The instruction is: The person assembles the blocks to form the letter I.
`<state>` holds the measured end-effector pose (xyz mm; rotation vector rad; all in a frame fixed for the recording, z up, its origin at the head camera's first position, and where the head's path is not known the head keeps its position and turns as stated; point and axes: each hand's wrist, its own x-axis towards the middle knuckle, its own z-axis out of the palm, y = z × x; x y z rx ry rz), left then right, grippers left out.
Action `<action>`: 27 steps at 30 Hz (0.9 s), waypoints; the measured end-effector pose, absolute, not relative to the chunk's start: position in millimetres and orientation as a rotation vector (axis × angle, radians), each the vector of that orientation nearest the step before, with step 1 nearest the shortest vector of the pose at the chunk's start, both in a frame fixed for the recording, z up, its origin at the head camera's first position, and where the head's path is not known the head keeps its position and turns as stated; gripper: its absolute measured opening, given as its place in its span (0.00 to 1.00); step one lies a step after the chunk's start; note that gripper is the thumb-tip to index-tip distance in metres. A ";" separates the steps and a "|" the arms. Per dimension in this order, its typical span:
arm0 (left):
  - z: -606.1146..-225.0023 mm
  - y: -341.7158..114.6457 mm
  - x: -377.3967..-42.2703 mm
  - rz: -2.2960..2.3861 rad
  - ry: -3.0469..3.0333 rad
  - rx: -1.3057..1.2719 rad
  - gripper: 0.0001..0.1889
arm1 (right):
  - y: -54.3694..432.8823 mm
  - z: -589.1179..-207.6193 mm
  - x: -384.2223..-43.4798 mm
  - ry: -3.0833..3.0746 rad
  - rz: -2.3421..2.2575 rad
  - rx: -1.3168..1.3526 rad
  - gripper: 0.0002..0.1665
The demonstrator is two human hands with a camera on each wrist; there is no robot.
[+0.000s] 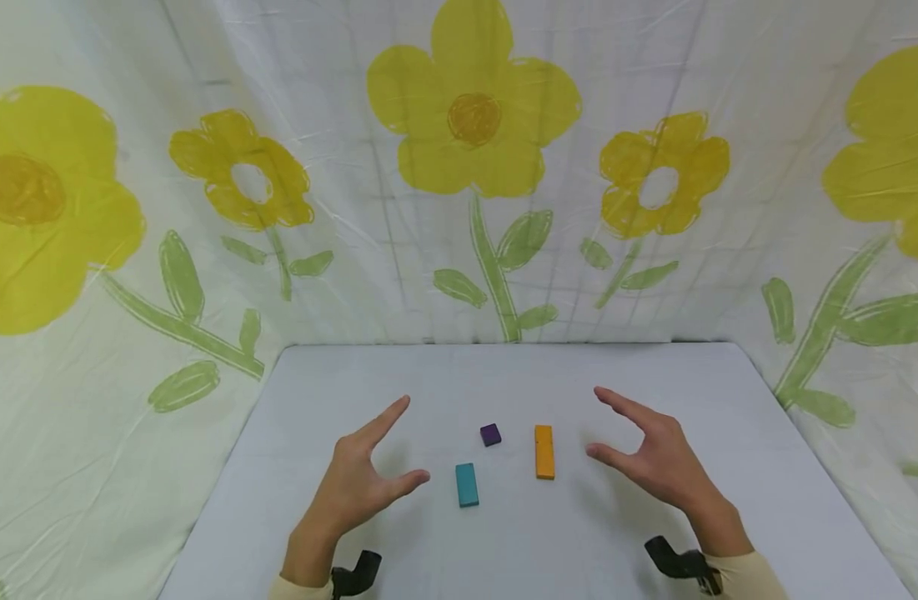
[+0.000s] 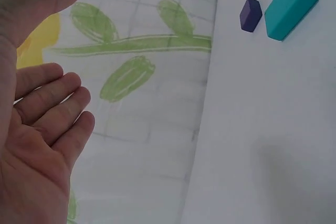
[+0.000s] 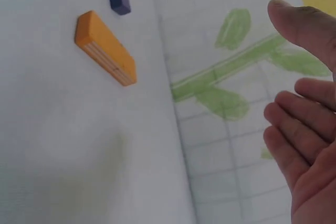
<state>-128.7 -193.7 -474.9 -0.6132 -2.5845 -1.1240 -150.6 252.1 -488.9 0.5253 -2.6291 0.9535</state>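
Three blocks lie apart on the white table in the head view. A small dark purple cube [image 1: 490, 435] is farthest back, a teal rectangular block [image 1: 467, 485] lies nearer the front, and a longer orange block [image 1: 544, 452] is on the right. My left hand [image 1: 361, 483] hovers left of the teal block, thumb and fingers spread, holding nothing. To the right of the orange block my right hand [image 1: 657, 458] is held up the same way, its palm turned inward. The right wrist view shows pale stripes along the side of the orange block [image 3: 106, 50].
The white table [image 1: 263, 483] meets a hanging white cloth [image 1: 338, 275] printed with yellow flowers at its back and sides. A black wrist camera [image 1: 358, 573] is strapped to the left wrist, and another black camera [image 1: 676, 560] to the right.
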 end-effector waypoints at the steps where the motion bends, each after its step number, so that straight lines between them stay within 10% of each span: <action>1: -476.5 -193.1 -128.1 -1.140 -2.582 -0.618 0.54 | 252.0 -489.8 -151.5 -2.633 0.961 0.529 0.49; 27: -532.5 -155.8 -129.1 -1.322 -2.768 -0.658 0.44 | 241.5 -527.1 -174.1 -2.704 1.188 0.654 0.46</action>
